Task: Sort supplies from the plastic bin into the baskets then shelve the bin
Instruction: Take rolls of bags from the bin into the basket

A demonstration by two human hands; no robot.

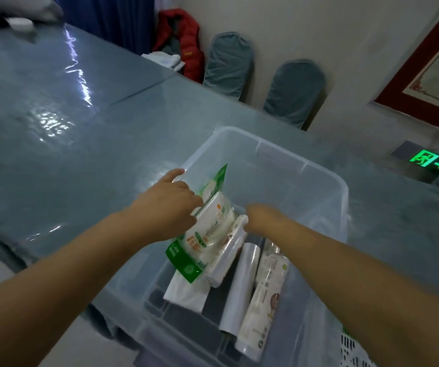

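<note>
Your left hand [169,201] grips the green-edged white packet [202,231], fingers curled over its upper part, and holds it tilted inside the clear plastic bin [319,181]. Your right hand [262,217] reaches into the bin and touches the top of a wrapped roll [226,256]; its fingers are hidden, so I cannot tell whether they close. Print on the packet is too blurred to read. Another plain roll [239,284] and a labelled roll [263,295] lie at the near right of the bin floor. The bin stands on the blue-grey surface [80,154]. Two covered chairs [263,78] stand by the far wall, and a green exit sign [428,161] glows at right.
</note>
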